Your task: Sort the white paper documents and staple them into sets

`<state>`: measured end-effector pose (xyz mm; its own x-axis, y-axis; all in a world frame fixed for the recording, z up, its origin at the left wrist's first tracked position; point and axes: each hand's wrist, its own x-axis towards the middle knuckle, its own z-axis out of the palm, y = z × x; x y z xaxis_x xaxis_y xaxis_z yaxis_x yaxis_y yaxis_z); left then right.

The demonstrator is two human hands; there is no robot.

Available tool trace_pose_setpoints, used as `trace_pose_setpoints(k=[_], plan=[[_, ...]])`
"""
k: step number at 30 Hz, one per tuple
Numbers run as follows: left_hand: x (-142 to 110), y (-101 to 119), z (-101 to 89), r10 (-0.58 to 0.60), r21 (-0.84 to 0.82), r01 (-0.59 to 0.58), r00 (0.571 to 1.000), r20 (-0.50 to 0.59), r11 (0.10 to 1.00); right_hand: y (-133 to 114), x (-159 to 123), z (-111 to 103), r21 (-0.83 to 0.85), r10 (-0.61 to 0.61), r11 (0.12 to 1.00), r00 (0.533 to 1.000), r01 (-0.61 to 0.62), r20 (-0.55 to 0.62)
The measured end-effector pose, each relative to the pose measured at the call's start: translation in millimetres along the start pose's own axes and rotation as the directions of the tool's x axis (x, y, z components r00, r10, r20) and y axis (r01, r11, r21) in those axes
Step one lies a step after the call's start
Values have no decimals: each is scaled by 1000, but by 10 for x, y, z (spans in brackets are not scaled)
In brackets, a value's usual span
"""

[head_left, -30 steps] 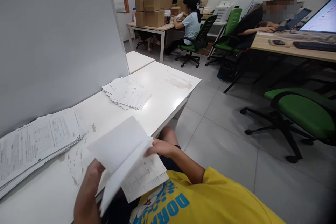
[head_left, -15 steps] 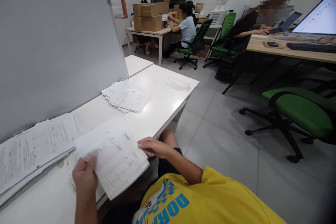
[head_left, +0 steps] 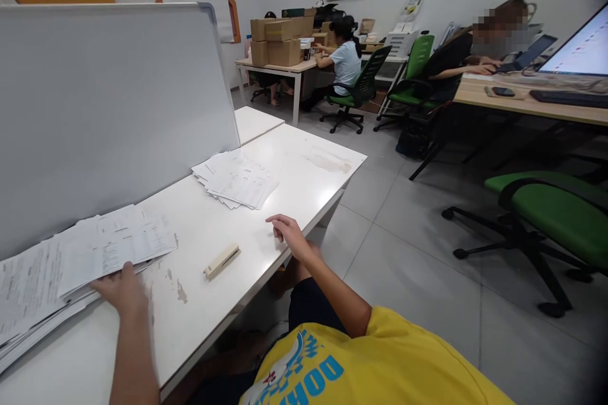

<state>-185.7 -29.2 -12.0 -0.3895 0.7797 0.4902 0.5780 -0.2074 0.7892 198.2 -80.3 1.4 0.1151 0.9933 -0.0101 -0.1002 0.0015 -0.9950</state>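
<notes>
My left hand (head_left: 121, 288) is at the near edge of a big pile of printed sheets (head_left: 71, 259) at the table's left end. Its fingers are tucked under the top sheets and grip their edge. My right hand (head_left: 287, 231) hovers over the front edge of the white table (head_left: 304, 171); its fingers are loosely spread and hold nothing. A small beige stapler (head_left: 221, 260) lies flat on the table between my hands, closer to my right one. A second, smaller pile of printed papers (head_left: 237, 178) lies farther along the table.
A whiteboard panel (head_left: 109, 107) stands along the table's back edge. A green office chair (head_left: 551, 215) is on the floor to my right. Two people sit at other desks in the back, one beside cardboard boxes (head_left: 278, 41), one at a wooden desk (head_left: 527, 101) with a monitor.
The sheets I held in both hands now lie on the left pile, carried there by my left hand. My right hand has let go and moved right. The stapler is now uncovered.
</notes>
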Motion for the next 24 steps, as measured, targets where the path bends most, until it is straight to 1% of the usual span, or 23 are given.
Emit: trace_pose_setpoints(k=[1,2,3,4,5,6,7,8,9,11,14,17,20,24], plan=[[-60,49,41,-103,-25,101,986,-132,995,38,91,17,-111,-39,993,999,35,-31],[-123,108,81,-191,-25,190,956,-223,981,78,200,41,-239,-95,968,994,82,-46],[-184,169,119,-252,-2,261,929,-270,965,119,325,71,-378,-159,916,987,135,-34],[-241,227,151,-276,39,298,920,-279,954,160,460,105,-516,-220,835,976,190,4],[-291,279,177,-265,88,299,923,-278,950,200,599,144,-635,-260,734,963,241,65],[-330,324,193,-226,136,269,937,-268,953,239,731,183,-726,-272,629,954,277,129],[-359,360,202,-170,180,220,952,-255,959,274,851,221,-790,-258,537,949,296,180],[-377,390,205,-112,218,166,965,-238,962,305,950,256,-833,-234,465,949,300,211],[-387,412,204,-70,248,123,974,-214,961,331,1024,285,-860,-216,416,951,295,221],[-388,434,199,-32,283,77,987,-159,956,367,1094,324,-888,-218,362,952,282,213],[-380,420,211,-3,309,29,996,-85,951,389,1063,337,-916,-289,286,937,282,198],[-378,373,242,41,340,-28,999,-32,940,401,996,324,-933,-332,210,919,291,212],[-375,328,265,107,374,-96,994,-8,922,420,957,308,-935,-359,169,903,310,235],[-382,312,262,152,370,-157,987,42,916,416,927,280,-939,-415,163,885,303,214]])
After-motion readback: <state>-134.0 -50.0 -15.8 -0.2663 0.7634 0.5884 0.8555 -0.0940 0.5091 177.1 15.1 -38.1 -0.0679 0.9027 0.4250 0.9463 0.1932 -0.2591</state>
